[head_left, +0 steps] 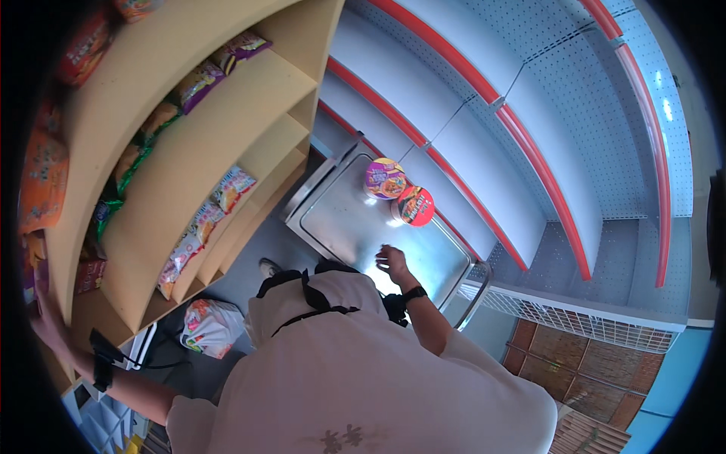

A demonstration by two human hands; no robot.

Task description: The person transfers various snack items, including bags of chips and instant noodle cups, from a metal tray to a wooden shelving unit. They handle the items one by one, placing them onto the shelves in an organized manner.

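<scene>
At the far left, my left hand (48, 323) reaches to the end of the wooden shelf, at a purple and orange snack package (34, 264); blur and the dark rim hide whether its fingers grip it. My right hand (391, 261) is above the metal cart top (340, 221), fingers slightly curled, holding nothing. Beyond it on the cart stand two instant noodle cups side by side, a purple and yellow one (385, 179) and a red one (414, 206). An orange package (44, 181) stands on the wooden shelf above my left hand.
Wooden shelves (227, 119) on the left hold bagged snacks (198, 227). White metal shelves with red edges (471, 164) curve along the right, above a white wire basket (578, 318). A filled plastic bag (211, 329) lies on the floor by the wooden shelf. The cart's handle (479, 295) sticks out at right.
</scene>
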